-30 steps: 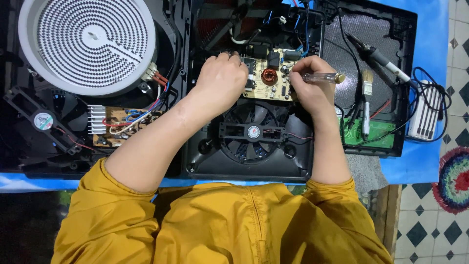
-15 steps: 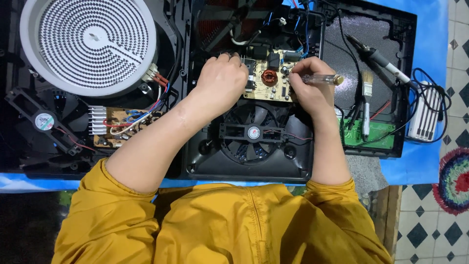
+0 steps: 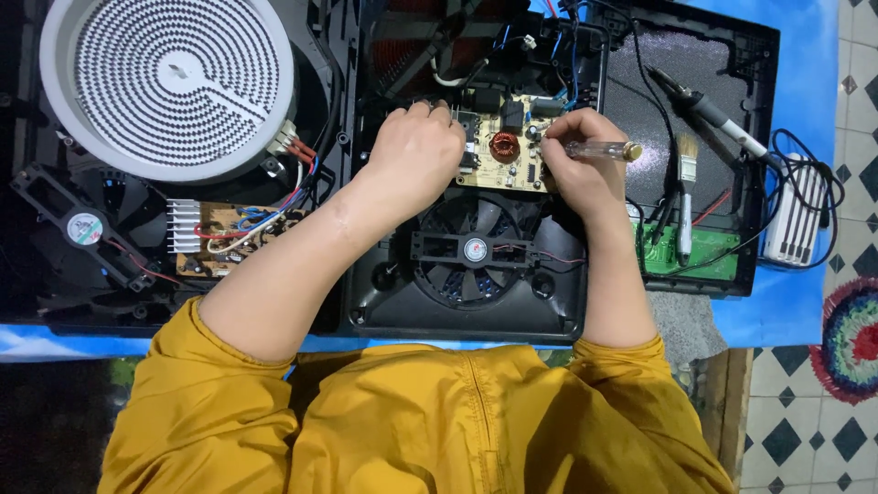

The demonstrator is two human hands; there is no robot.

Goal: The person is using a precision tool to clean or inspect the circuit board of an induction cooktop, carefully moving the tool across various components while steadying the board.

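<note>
My left hand point(image 3: 416, 155) rests on the left edge of a tan circuit board point(image 3: 503, 169) inside an opened black cooker housing point(image 3: 384, 302); its fingers are curled on the board. My right hand point(image 3: 576, 165) is closed round a clear-handled screwdriver point(image 3: 604, 149), whose handle points right and whose tip meets the board near a copper coil point(image 3: 503, 144). A black fan point(image 3: 473, 250) sits just below the board, between my forearms.
A round white heating element point(image 3: 169, 82) lies at the upper left above a second small board with a heatsink point(image 3: 215, 240) and a loose fan point(image 3: 82, 227). To the right lie a soldering iron point(image 3: 709, 114), a brush point(image 3: 686, 197), a green board point(image 3: 690, 252) and a white power strip point(image 3: 794, 215).
Both hands stay on the board; the right hand and screwdriver have shifted only slightly.
</note>
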